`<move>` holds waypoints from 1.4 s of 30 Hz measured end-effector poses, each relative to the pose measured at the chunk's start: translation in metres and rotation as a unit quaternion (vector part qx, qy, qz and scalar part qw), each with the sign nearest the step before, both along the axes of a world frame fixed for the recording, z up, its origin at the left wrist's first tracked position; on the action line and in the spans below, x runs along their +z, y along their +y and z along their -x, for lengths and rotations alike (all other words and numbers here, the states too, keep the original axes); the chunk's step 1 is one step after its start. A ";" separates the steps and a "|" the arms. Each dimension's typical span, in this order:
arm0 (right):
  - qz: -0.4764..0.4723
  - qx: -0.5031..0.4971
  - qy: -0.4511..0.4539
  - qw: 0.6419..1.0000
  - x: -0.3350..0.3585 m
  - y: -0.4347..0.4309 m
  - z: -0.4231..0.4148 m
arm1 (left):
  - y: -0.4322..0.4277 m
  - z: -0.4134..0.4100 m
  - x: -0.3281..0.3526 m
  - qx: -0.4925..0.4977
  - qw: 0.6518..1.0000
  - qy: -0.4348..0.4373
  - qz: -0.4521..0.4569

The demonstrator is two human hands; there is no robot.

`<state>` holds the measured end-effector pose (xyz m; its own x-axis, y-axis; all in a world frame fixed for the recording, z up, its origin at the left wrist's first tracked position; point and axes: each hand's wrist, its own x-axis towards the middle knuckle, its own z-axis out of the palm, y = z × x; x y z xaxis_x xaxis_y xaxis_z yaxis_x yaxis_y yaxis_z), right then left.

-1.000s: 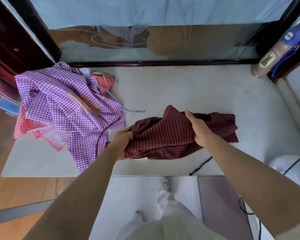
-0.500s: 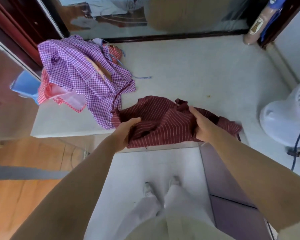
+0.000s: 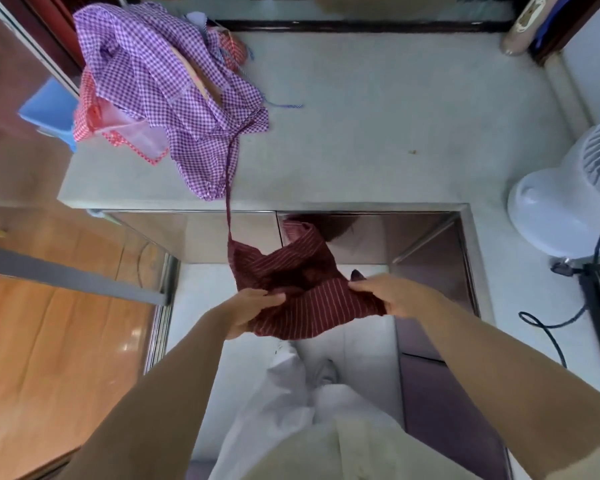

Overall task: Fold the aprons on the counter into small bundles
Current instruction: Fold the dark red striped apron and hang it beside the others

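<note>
Head view, left grip (image 3: 254,305), right grip (image 3: 392,294) each pinching maroon apron (image 3: 303,271), before counter (image 3: 361,133)

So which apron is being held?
The dark red striped apron, gripped by the left hand and right hand; the purple checked apron and red checked apron lie on the counter.

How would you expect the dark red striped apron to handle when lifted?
Probably floppy: the striped apron sags and bunches between the left hand and right hand. Likely light, since fingers alone hold it up. Its strap trails up across the purple checked apron, so it may snag or drag that.
</note>
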<state>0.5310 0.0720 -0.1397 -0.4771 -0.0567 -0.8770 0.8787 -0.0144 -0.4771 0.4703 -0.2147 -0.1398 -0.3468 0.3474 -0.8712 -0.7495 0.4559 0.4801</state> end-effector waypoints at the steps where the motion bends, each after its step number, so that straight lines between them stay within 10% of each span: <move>1: -0.034 0.066 -0.014 0.997 -0.009 -0.002 -0.016 | -0.008 -0.020 -0.009 -0.040 0.999 -0.018 0.024; 5: -0.117 0.268 -0.030 0.956 -0.026 -0.008 -0.060 | -0.026 -0.071 -0.015 -0.083 0.991 -0.005 0.101; 11: -0.189 -0.112 0.220 0.950 0.026 0.009 0.002 | -0.004 -0.005 0.038 0.209 0.909 0.352 0.082; 16: -0.239 -0.128 0.355 0.895 0.087 0.015 0.042 | 0.016 0.031 0.078 0.249 0.834 0.484 0.093; 20: -0.309 -0.085 0.377 0.869 0.095 0.012 0.042 | 0.016 0.031 0.093 0.251 0.811 0.509 0.142; 28: -0.289 0.099 0.123 0.944 0.045 0.011 -0.003 | -0.021 -0.016 0.043 0.160 0.905 0.319 0.232; 39: -0.378 0.213 0.180 0.883 0.062 0.018 -0.009 | -0.019 -0.014 0.051 0.038 0.873 0.409 0.262; 42: -0.430 0.109 0.293 0.847 0.077 0.012 0.003 | -0.004 -0.003 0.069 0.095 0.830 0.473 0.279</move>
